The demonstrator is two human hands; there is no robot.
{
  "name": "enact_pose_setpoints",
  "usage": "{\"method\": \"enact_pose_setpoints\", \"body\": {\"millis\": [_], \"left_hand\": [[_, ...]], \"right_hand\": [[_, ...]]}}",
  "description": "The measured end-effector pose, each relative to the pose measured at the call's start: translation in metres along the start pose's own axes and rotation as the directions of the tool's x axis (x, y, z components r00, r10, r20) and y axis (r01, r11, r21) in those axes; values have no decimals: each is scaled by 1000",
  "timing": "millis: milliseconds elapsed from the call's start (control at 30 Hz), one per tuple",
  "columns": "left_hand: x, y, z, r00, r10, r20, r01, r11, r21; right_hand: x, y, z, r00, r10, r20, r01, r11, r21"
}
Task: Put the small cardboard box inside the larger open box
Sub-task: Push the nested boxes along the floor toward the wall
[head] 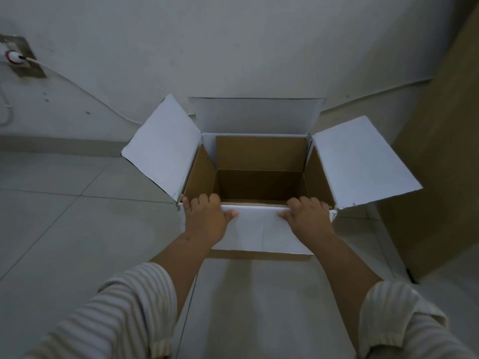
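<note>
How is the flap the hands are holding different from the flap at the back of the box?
The near flap is folded down outside the box, while the back flap stands up against the wall. The left hand and right hand grip the near flap; nothing touches the back flap. Both are white.
</note>
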State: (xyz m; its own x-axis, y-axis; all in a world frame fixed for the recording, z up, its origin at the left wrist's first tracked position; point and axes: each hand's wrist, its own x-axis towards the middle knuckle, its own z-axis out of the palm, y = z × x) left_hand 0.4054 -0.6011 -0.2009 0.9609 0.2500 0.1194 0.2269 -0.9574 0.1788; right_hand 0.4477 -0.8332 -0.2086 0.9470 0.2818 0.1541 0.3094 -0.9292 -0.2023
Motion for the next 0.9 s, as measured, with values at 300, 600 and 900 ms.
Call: {"method": "enact_pose_setpoints", "body": {"millis": [300, 600, 900], "left_hand": [[2, 62, 13, 999, 42, -6, -42, 999, -7], [18, 110, 26, 997, 57, -48, -57, 998, -4], [38, 159, 37, 997, 65, -35, -66, 998, -19]], "right_hand": [[-4, 62, -10, 999, 34, -30, -34, 999, 14], [9, 111, -15, 994, 53, -101, -50, 998, 25], [23, 157, -26, 994, 76, -83, -74, 997, 29]]}}
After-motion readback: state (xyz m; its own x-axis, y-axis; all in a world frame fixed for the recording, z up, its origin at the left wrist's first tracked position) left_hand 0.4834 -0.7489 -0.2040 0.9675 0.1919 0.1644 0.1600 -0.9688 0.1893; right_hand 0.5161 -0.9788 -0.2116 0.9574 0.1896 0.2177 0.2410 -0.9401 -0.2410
